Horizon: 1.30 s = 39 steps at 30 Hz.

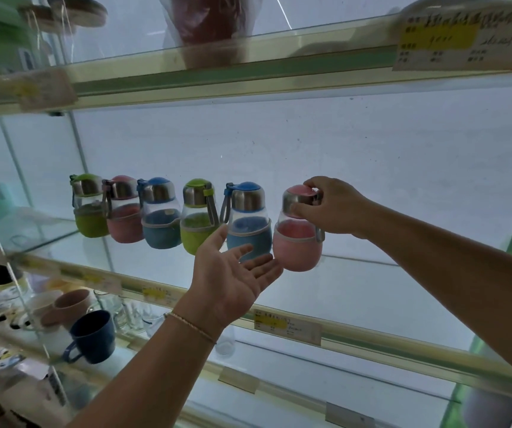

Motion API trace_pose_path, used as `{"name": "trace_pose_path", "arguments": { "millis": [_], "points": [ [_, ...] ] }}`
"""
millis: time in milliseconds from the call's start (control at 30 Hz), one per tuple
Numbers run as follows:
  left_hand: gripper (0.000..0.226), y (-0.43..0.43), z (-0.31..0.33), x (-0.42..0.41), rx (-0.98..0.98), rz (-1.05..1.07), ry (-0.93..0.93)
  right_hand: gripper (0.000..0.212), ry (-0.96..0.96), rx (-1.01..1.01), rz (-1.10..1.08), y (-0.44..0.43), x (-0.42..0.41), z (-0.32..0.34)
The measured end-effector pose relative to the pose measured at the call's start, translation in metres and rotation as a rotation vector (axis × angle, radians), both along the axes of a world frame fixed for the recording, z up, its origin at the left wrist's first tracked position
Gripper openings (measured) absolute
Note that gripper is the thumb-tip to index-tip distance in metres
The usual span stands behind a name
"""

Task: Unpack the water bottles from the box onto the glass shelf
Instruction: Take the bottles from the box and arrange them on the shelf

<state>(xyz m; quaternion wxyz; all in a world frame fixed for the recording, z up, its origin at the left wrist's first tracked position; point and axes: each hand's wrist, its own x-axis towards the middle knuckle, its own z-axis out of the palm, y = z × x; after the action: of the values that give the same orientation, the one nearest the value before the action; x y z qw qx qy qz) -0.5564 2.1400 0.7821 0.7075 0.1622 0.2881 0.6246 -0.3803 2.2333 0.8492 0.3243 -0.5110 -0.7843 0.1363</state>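
Our right hand [335,208] is clamped on the pink bottle [298,242], thumb and fingers curled round its steel collar [298,200], presumably to leave the base free to settle on the glass shelf [372,273] beneath the hand; we cannot tell whether it touches the glass yet. Our left hand [230,273] lies flat, palm up and holding nothing, just below and left of that grip, likely as a guard against tipping. Further left of it stand five bottles [162,211] in a row, clear glass above coloured sleeves [160,236], with no water visible; the box is out of view.
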Motion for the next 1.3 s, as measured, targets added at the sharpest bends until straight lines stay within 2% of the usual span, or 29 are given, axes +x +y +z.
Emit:
{"name": "trace_pose_path", "arguments": {
  "millis": [133, 433, 600, 1033, 1167, 1300],
  "points": [
    [0.069, -0.014, 0.006, -0.021, 0.007, 0.049, 0.047, 0.074, -0.146, 0.12, -0.141, -0.013, -0.014, -0.003],
    [0.061, -0.06, 0.021, -0.096, 0.085, 0.181, 0.119, 0.058, -0.346, 0.514, -0.203, -0.08, -0.099, -0.001],
    [0.059, -0.096, 0.019, -0.152, 0.088, 0.274, 0.165, 0.055, -0.423, 0.522, -0.129, -0.108, -0.157, -0.004],
    [0.051, -0.226, 0.009, -0.306, 0.063, 0.634, 0.307, 0.058, -0.329, 0.417, 0.269, -0.191, -0.344, -0.022],
    [0.047, -0.27, -0.005, -0.345, 0.013, 0.751, 0.371, 0.063, -0.311, 0.393, 0.399, -0.217, -0.395, -0.04],
    [0.038, -0.306, -0.018, -0.377, -0.089, 0.87, 0.473, 0.058, -0.285, 0.355, 0.528, -0.241, -0.437, -0.058]
  ]
}}
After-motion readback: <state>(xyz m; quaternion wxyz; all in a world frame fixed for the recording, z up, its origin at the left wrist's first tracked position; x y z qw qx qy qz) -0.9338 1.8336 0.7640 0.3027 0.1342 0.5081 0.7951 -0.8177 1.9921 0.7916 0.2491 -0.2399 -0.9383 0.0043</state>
